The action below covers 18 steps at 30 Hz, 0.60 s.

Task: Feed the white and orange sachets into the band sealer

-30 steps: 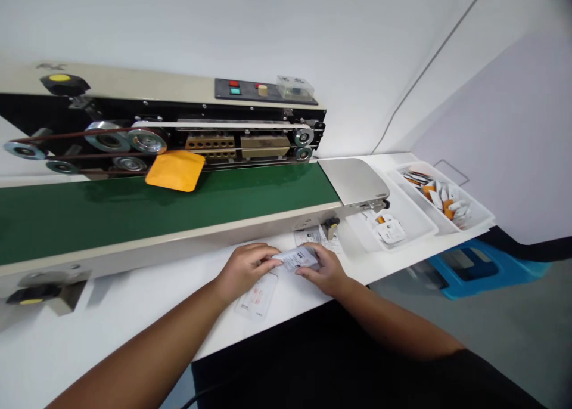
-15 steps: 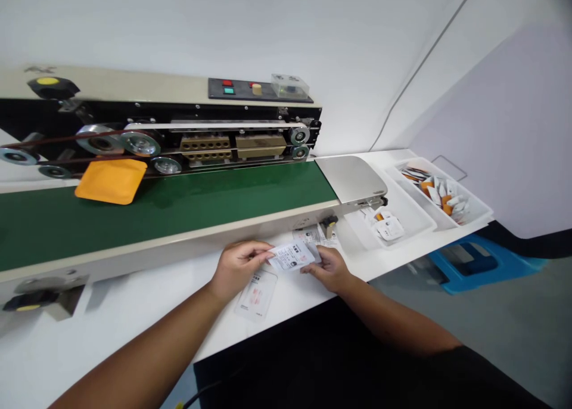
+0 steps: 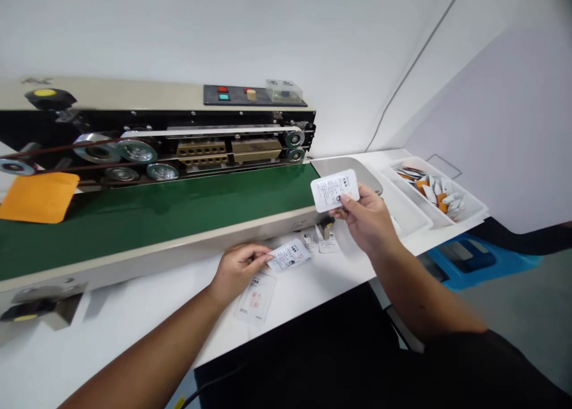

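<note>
My left hand (image 3: pixel 239 272) pinches the left end of a white printed sachet (image 3: pixel 289 255), low over the white table. Higher up, my right hand (image 3: pixel 369 218) grips another white printed sachet (image 3: pixel 334 191) by its lower right corner, near the right end of the green conveyor belt (image 3: pixel 214 209). A clear printed pouch (image 3: pixel 257 298) lies flat on the table below my left hand. More printed sachets (image 3: pixel 328 242) rest by the black knob under the belt's front edge. An orange sachet (image 3: pixel 40 199) is on the belt at far left, its top edge by the rollers.
The belt sealing machine (image 3: pixel 179 99) with rollers and buttons stands along the wall. At right, a white bin (image 3: pixel 478 211) holds several orange and white sachets, beside another white tray (image 3: pixel 422 221). A blue plastic stool (image 3: pixel 487 263) is on the floor.
My right hand has moved up and right with one sachet, away from the sachet in my left hand. The orange sachet has travelled left along the belt.
</note>
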### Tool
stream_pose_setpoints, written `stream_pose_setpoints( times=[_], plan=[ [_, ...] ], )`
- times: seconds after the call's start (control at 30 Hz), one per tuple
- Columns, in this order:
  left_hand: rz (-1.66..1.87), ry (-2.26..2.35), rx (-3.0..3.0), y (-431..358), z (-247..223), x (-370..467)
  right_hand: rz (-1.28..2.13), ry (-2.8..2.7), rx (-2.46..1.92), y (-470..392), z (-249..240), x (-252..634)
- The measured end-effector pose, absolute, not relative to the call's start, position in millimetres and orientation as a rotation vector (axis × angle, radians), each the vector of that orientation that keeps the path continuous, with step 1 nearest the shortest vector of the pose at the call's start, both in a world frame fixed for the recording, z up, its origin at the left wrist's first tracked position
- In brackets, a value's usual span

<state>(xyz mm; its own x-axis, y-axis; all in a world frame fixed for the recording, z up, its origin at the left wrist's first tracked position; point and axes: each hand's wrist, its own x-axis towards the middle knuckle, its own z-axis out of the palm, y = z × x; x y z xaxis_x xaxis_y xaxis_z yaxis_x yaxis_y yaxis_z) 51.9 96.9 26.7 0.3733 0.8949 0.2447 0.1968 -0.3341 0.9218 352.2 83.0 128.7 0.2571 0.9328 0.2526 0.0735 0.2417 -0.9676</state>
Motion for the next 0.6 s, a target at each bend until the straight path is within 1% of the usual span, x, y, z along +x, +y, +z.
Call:
stream_pose_setpoints(
  times=[0.17,0.23,0.33,0.53,0.6],
  plan=[
    [0.987,0.938,1.793,98.1,28.5,51.9,0.432,-1.356,-1.214,116.4,157.5,371.8],
    [0.994,0.934,1.802,98.5,29.5,52.2,0.356,-1.446,-1.242,133.8,163.8,378.9],
    [1.014,0.930,1.821,98.6,31.2,53.0,0.493,-1.430,-1.256,161.8,165.0,385.8],
    [1.026,0.907,1.870,98.5,33.5,53.6,0.914,-1.165,-1.343,210.0,159.3,386.4],
    [1.030,0.908,1.885,98.6,33.3,53.4,0.979,-1.089,-1.371,223.3,159.5,382.8]
  ],
)
